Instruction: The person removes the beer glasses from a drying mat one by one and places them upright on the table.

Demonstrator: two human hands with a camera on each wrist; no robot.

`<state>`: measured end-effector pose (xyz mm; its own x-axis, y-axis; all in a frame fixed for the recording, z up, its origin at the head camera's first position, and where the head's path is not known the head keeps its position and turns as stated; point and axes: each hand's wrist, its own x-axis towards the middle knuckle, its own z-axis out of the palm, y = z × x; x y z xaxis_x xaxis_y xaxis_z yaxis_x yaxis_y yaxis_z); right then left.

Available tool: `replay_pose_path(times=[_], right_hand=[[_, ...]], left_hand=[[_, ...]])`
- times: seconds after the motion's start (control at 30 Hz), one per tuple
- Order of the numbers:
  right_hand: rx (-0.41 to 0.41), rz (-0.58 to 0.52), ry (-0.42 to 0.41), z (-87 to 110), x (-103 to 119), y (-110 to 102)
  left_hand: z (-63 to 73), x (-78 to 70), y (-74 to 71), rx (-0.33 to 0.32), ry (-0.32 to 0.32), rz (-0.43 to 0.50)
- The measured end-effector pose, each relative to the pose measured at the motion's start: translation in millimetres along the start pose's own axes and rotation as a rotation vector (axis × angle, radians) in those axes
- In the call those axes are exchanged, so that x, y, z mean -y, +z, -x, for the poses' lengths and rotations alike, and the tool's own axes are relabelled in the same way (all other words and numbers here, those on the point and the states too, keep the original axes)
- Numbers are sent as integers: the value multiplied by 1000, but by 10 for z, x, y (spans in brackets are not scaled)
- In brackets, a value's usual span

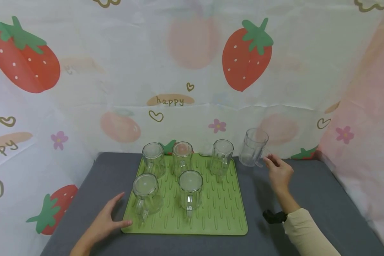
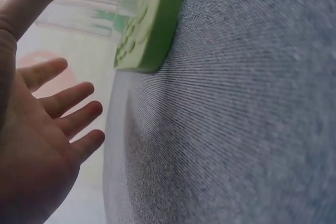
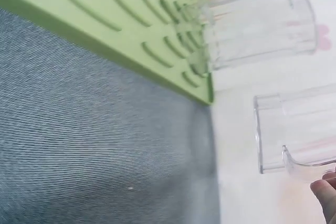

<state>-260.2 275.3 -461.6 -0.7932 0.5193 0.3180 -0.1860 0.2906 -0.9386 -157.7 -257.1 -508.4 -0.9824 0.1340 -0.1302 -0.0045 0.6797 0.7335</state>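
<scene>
My right hand (image 1: 279,174) pinches the handle of a clear glass mug (image 1: 252,149) between thumb and fingers. That mug hangs above the table, just off the right back corner of the green ridged mat (image 1: 224,217). In the right wrist view, the held mug (image 3: 296,129) appears at the right edge, with only the thumb and fingertips (image 3: 324,195) showing. My left hand (image 1: 104,222) is spread beside the mat's front left corner, holding nothing. Its thumb tip overlaps the mat's edge, and the nearest mug (image 1: 146,193) stands upside down with its handle toward the front.
More upside-down mugs stand on the mat: one at front middle (image 1: 190,192), two at back left, including this one (image 1: 153,160), and one at back right (image 1: 222,156). Grey cloth covers the table (image 1: 310,199). A strawberry-print curtain (image 1: 192,81) hangs behind and at both sides.
</scene>
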Motion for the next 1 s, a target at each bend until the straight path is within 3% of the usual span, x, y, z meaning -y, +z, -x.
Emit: replay_pose_path(times=[0.23,0.63,1.0], right_hand=[[-51,-6,-6,1,-150,27],[-79,119,-17,8,-347,48],[-145,113,-3,-5,-436,71]], left_hand=[[9,32,13,15,18,-88],[20,120,62,35,43,-166],[-28,173,72,105,-23,-224]])
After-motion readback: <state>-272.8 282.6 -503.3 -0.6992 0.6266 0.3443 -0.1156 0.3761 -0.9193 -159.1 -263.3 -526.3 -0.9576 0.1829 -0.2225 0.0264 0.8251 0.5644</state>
